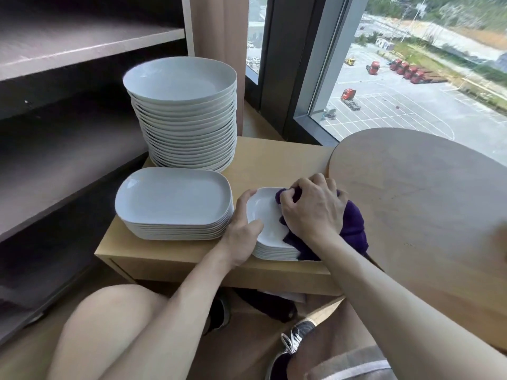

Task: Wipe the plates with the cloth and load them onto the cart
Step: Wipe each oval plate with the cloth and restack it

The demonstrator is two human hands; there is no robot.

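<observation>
Three stacks of white plates stand on a low pale-wood table [274, 157], seen from the head camera. A tall stack of round deep white plates [186, 111] fills the back-left corner. Just in front of it, a lower stack of oblong white plates with rounded corners [172, 198] lies with its long axis along the table's front edge and reaches the left edge. A short stack of small white rounded-square plates [274, 253] sits near the front-right corner, close to the front edge and just beside the oblong stack.

The left hand [242, 229] grips the left rim of the top plate [263, 215] of that short stack, thumb laid inside the rim and fingers curled round its far edge. The right hand [312, 209] is bunched round a dark purple cloth [354, 223] and presses it onto the plate's right half. The cloth spills over the stack's right side down to the front edge. Hand and cloth hide so much of the plate that its long axis cannot be told.

Bare table top lies behind the short stack, between the round stack and a large round pale-wood tabletop [425, 201] that overlaps the table's right edge. A dark shelf unit with grey boards [68, 149] stands close along the left.
</observation>
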